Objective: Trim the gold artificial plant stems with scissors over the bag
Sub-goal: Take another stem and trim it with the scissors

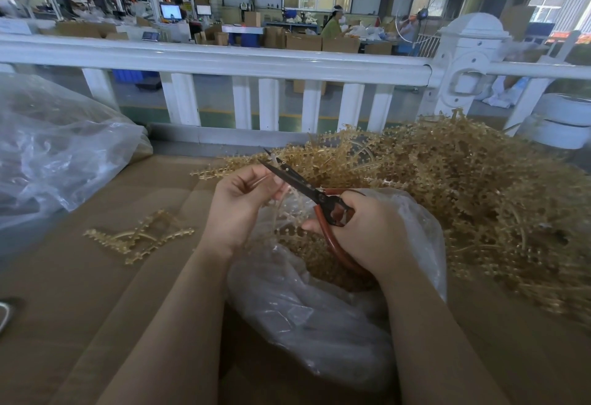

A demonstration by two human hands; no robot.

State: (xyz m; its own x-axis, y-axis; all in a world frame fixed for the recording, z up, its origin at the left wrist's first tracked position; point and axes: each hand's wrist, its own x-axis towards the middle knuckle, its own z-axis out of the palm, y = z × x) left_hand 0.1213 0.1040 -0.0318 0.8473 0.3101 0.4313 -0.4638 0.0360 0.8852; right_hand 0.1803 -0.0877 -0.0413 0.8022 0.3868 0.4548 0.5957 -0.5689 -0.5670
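Gold stem (256, 182) between left fingers (271, 184)

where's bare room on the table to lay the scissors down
Bare cardboard lies near-left, between the cut stems and the left forearm. The right is crowded by the gold pile, the middle by the bag.

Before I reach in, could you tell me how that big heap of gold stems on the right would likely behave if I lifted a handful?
The heap looks tangled, its studded stems interlocked, so a handful would probably drag neighbours along. The stems curve in thin arcs, suggesting springy, light plastic rather than stiff. Loose bits may drop onto the cardboard, like the cut pieces lying there.
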